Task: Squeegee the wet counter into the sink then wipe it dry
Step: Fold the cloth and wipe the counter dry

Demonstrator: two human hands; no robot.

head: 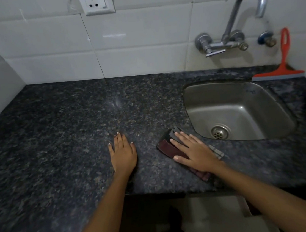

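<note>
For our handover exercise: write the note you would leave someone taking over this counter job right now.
Left hand: flat on the bare counter, fingers straight, holding nothing.
Right hand: pressing flat on the folded cloth, just left of the sink.
Squeegee: set aside, leaning on the wall behind the sink.
Done, apparently: squeegeeing; no pooled water shows.
Left: wipe the counter dry; only the patch by the sink is under the cloth now.

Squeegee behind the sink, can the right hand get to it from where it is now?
Probably yes. The squeegee leans on the wall behind the sink, and nothing stands between. The right hand lies flat on the cloth and would have to reach over the open basin, under the tap.
</note>
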